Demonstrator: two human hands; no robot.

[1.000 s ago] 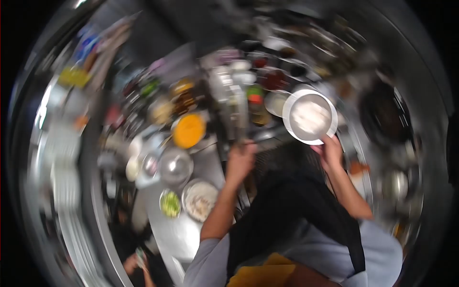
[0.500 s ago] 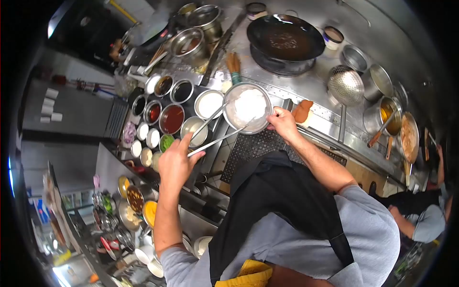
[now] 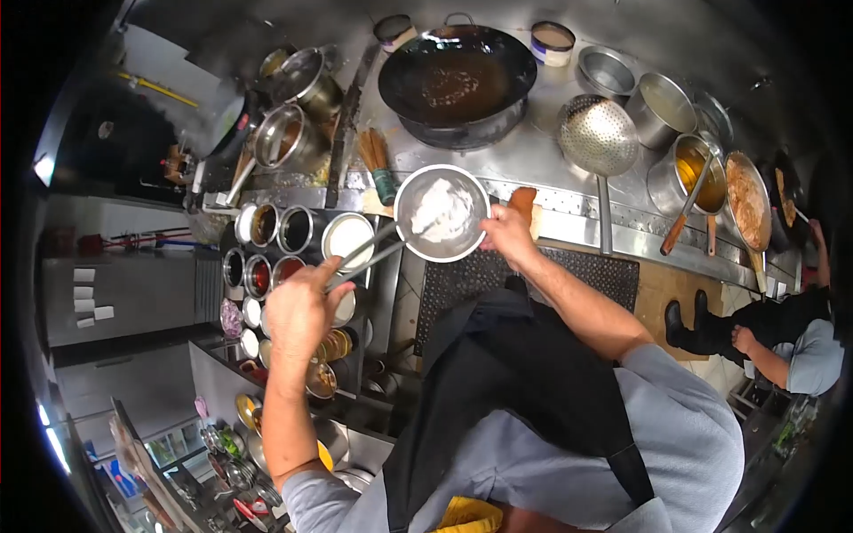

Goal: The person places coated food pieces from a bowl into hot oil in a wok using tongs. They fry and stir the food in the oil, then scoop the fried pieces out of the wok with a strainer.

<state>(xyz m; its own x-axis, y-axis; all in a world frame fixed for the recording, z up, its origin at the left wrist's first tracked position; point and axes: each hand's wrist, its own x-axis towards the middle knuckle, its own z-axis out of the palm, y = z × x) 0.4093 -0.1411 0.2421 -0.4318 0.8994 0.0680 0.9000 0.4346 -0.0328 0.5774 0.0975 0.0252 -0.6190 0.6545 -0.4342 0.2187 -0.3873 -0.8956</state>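
Observation:
My right hand [image 3: 514, 238] grips the rim of a round metal bowl [image 3: 480, 200], tilted toward me. White, lumpy food [image 3: 442, 211] lies in it; I cannot tell what kind. Closed round a pair of metal tongs [image 3: 369, 260] is my left hand [image 3: 300, 306]. The tips of the tongs are at the bowl's left rim. Just beyond the bowl, a large black wok [image 3: 458, 84] of dark, bubbling liquid sits on the stove. A straw brush [image 3: 378, 169] with a green binding rests left of the bowl.
Tubs of sauces and a white-filled container [image 3: 348, 240] stand on the left. A perforated strainer [image 3: 599, 135] lies right of the wok. Further right are a pot of yellow liquid [image 3: 697, 173] and a pan of food [image 3: 748, 200]. Another person [image 3: 804, 351] stands at far right.
The view has turned, so the stove and wok show further left. The bowl tilts more toward me. The tongs have drawn back from inside the bowl to its left rim, their arms closer together.

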